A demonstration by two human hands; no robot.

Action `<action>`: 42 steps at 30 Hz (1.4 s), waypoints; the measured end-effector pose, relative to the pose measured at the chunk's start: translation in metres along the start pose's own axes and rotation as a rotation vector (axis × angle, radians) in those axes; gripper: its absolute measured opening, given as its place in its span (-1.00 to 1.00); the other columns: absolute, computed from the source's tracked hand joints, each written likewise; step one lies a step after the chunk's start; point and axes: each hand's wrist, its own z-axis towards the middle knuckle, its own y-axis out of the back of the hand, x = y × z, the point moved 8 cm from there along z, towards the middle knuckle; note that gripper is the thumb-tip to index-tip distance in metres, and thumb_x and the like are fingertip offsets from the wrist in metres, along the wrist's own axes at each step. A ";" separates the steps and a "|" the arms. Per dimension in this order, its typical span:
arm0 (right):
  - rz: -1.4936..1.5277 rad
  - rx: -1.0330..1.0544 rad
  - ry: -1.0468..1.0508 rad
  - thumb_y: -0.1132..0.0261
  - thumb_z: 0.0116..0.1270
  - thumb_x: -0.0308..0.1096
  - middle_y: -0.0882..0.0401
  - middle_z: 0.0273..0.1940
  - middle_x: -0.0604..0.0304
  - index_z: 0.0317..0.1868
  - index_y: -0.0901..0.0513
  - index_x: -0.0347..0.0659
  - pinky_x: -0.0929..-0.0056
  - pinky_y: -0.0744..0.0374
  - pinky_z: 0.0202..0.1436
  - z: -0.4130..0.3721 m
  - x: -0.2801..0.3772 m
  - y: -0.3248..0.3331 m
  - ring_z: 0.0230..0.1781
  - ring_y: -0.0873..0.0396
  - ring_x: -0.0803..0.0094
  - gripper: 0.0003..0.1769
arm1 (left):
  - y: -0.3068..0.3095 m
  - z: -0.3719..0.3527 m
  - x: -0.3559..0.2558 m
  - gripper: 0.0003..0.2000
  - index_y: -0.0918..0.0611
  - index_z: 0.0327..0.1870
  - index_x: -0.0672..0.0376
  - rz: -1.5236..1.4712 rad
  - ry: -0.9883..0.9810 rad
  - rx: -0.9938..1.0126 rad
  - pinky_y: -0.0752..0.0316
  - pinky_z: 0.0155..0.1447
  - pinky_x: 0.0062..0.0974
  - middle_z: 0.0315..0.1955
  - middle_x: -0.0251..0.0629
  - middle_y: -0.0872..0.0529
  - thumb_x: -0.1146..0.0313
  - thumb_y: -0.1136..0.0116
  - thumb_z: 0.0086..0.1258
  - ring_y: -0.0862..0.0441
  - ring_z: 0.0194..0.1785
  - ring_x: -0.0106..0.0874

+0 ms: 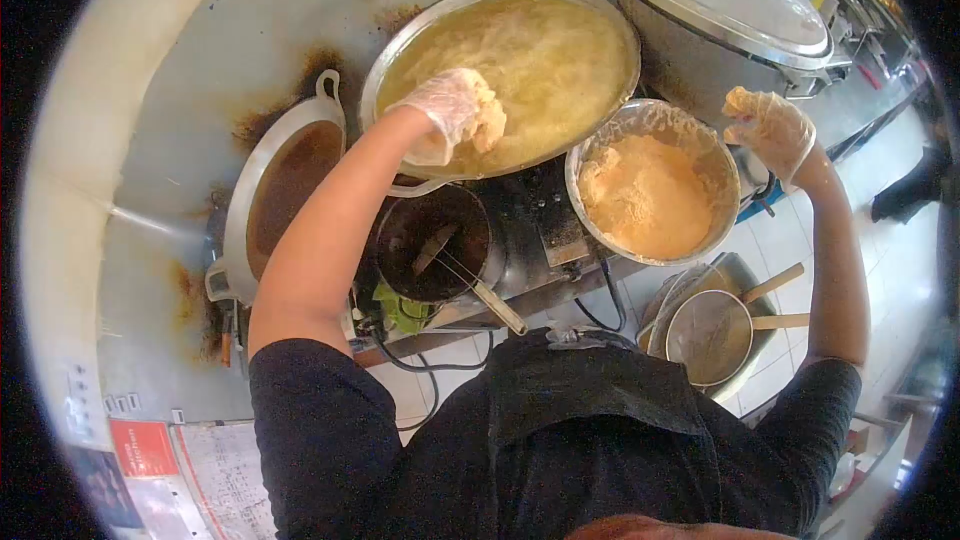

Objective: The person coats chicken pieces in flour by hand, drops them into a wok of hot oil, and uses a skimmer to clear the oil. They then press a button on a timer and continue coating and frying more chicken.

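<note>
My left hand [460, 118], in a clear plastic glove, is over a wide pan [368, 90] of yellowish, bubbling oil [540, 65]. Its fingers are drawn together and caked with pale, clumpy coating; whether a piece is inside is hidden. My right hand [772, 132], gloved too, hangs to the right of a metal bowl [735, 202]. Its fingers curl inward, thick with the same coating, and I cannot make out what they hold, if anything. Orange-tinted flour [650, 195] lies heaped in the bowl, with more stuck to its wall.
A large lidded pot [690, 50] stands at the back right. At left is a pan of brown liquid [290, 185]. A dark pot [400, 285] holds a long-handled utensil [470, 280], its handle jutting toward me. Below right, wooden-handled strainers [710, 338] rest over a container.
</note>
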 end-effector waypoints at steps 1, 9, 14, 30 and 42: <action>-0.050 0.023 -0.005 -0.38 0.25 -0.29 -0.67 -0.09 0.19 0.09 -0.58 -0.23 0.44 -0.56 0.07 -0.004 -0.003 -0.005 -0.08 -0.63 0.42 -0.58 | -0.007 0.000 0.013 -0.77 -0.67 -0.16 0.19 0.053 -0.001 -0.026 -0.55 -0.03 -0.29 -0.17 0.01 -0.69 0.29 -0.16 0.24 -0.65 -0.15 -0.19; -0.073 0.304 -0.170 -0.29 0.29 -0.23 -0.64 -0.07 0.16 0.06 -0.59 -0.16 0.30 -0.51 0.14 -0.014 -0.002 -0.047 -0.02 -0.57 0.25 -0.63 | 0.045 0.019 -0.052 -0.68 -0.64 -0.22 0.35 0.324 -0.177 -0.254 -0.55 0.05 -0.26 -0.25 0.04 -0.68 0.20 -0.11 0.32 -0.65 -0.09 -0.14; -0.365 0.357 0.402 -0.14 0.33 -0.29 -0.61 -0.04 0.13 -0.03 -0.60 -0.15 0.21 -0.43 0.25 -0.030 -0.096 -0.159 0.10 -0.49 0.19 -0.74 | 0.033 -0.008 -0.221 -0.59 -0.55 0.07 0.37 0.489 -0.614 -0.106 -0.53 0.06 -0.35 -0.11 0.09 -0.66 0.31 -0.16 0.25 -0.62 0.03 -0.21; 0.015 0.518 -0.229 -0.31 0.13 0.05 -0.68 -0.15 -0.10 -0.05 -0.64 -0.21 0.12 -0.57 -0.05 -0.034 -0.055 -0.246 -0.08 -0.64 0.06 -0.47 | -0.303 0.107 -0.144 -0.57 -0.61 0.13 0.17 -0.691 0.265 -0.223 -0.50 0.17 -0.32 0.10 -0.11 -0.64 0.16 -0.09 0.28 -0.58 0.16 -0.21; 0.243 0.358 -0.428 -0.28 0.20 0.09 -0.64 -0.20 0.02 -0.13 -0.68 -0.18 0.16 -0.46 0.03 0.068 -0.142 -0.389 -0.10 -0.56 0.23 -0.51 | -0.309 0.141 -0.113 -0.41 -0.39 0.30 0.18 -0.712 0.513 -0.258 -0.25 0.38 -0.30 0.28 -0.09 -0.39 -0.07 0.10 0.41 -0.33 0.34 -0.19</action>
